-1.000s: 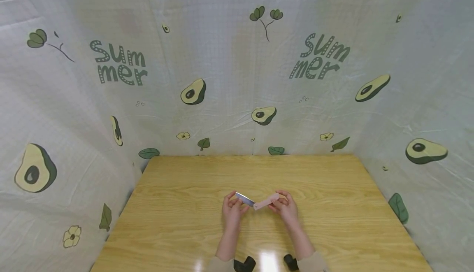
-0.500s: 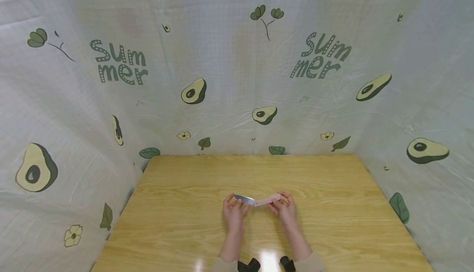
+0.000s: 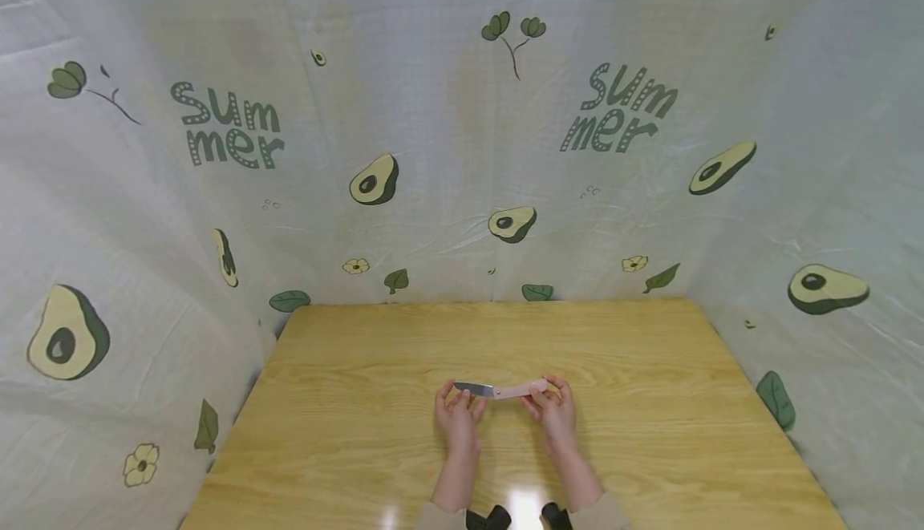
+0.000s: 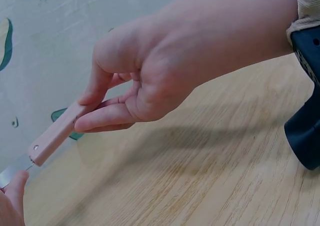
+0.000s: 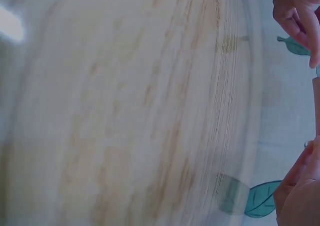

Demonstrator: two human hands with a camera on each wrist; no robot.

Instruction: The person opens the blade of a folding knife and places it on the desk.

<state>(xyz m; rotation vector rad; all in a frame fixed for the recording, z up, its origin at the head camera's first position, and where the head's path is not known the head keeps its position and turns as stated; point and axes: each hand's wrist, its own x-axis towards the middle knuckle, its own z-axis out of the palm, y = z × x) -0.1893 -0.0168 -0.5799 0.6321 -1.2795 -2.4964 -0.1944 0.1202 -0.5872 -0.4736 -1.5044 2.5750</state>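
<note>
A folding knife with a pink handle (image 3: 514, 390) and a short metal blade (image 3: 474, 389) is held up above the table in the head view. Handle and blade form an almost straight line, bent slightly at the pivot. My left hand (image 3: 458, 422) pinches the blade near its tip. At the other end my right hand (image 3: 556, 419) grips the handle between thumb and fingers. Seen in the left wrist view, the right hand (image 4: 155, 75) holds the handle (image 4: 56, 132), and the left thumb touches the blade (image 4: 16, 169). The right wrist view cuts off most of the knife.
A wood-grain table (image 3: 346, 370) lies under both hands. Pale cloth (image 3: 433, 113) printed with avocados and leaves hangs behind it and at both sides. Black wrist devices, one of them (image 3: 488, 518), sit at the cuffs.
The knife has opened from a clear V at the pivot to a nearly straight line. Both hands have kept their holds and shifted only slightly.
</note>
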